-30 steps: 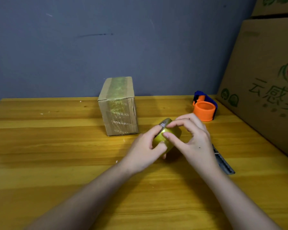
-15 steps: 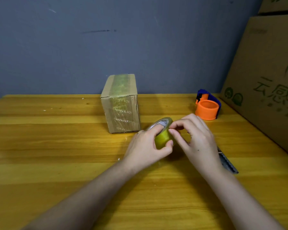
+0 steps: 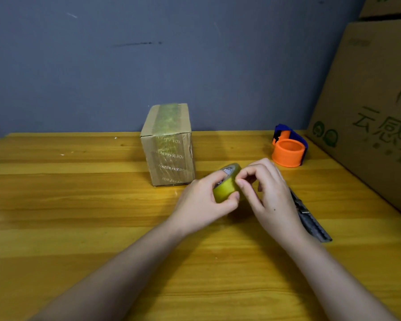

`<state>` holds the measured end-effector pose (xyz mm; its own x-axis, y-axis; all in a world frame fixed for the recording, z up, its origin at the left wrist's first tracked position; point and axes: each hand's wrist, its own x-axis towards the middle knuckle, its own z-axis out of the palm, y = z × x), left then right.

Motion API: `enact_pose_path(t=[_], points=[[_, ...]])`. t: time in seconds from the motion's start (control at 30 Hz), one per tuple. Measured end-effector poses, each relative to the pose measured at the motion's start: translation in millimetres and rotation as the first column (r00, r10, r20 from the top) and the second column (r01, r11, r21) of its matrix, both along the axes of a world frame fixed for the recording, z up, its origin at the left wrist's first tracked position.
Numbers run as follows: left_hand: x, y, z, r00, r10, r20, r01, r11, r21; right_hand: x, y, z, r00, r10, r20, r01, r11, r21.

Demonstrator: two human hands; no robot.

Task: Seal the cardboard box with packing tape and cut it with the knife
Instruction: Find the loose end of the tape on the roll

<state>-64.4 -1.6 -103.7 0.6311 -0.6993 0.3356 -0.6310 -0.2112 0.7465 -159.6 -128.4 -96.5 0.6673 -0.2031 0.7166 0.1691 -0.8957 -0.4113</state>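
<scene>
Grey wall behind, yellow wooden desk (image 3: 79, 205) in front of you. Cardboard box (image 3: 169, 144) stands upright at frame centre, towards the back edge; a strip of greenish tape already runs over its top and down the near face, so some sealing looks done, though you cannot tell from here whether that strip belongs to this run.

Your left hand (image 3: 202, 202) grips the tape roll (image 3: 226, 187), fingers curled round its rim, just right of the box and lifted slightly above the desk. Your right hand (image 3: 266, 193) has fingertips pinched at the roll's outer face, apparently picking for the free end; no loose tail of tape is visible yet.

Knife (image 3: 310, 218), dark, lies flat on the desk to the right of your right hand, partly hidden by the wrist, untouched. Orange and blue tape dispenser (image 3: 288, 149) sits right of centre, near a large printed carton (image 3: 368, 112) at the right edge.

Judgement: early stage. Left to do: free the end, lay tape on the box, cut with the knife
</scene>
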Motion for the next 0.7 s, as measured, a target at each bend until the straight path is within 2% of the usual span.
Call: enact_pose_path(t=[0.1, 0.23, 0.37, 0.43, 0.7], points=[[2.7, 0.6, 0.3, 0.999, -0.037, -0.029, 0.037, 0.999, 0.001, -0.8, 0.2, -1.1, 0.998, 0.052, 0.036, -0.058, 0.979, 0.194], [1.0, 3.3, 3.7, 0.998, -0.059, 0.011, 0.059, 0.998, 0.031, 0.6, 0.6, -1.0, 0.998, 0.055, 0.036, -0.063, 0.957, 0.285], [-3.6, 4.4, 7.1, 0.984, -0.043, 0.173, 0.023, 0.993, 0.113, 1.2, -1.3, 2.0, 0.996, 0.082, 0.03, -0.088, 0.919, 0.385], [-5.1, 4.1, 7.6, 0.98, -0.044, 0.192, 0.021, 0.993, 0.118, 0.1, -2.6, 2.9, 0.997, 0.076, 0.01, -0.074, 0.927, 0.368], [0.6, 4.6, 5.5, 0.987, -0.107, 0.121, 0.096, 0.991, 0.095, 0.6, -4.4, -2.0, 1.0, 0.005, -0.006, -0.004, 0.989, 0.15]])
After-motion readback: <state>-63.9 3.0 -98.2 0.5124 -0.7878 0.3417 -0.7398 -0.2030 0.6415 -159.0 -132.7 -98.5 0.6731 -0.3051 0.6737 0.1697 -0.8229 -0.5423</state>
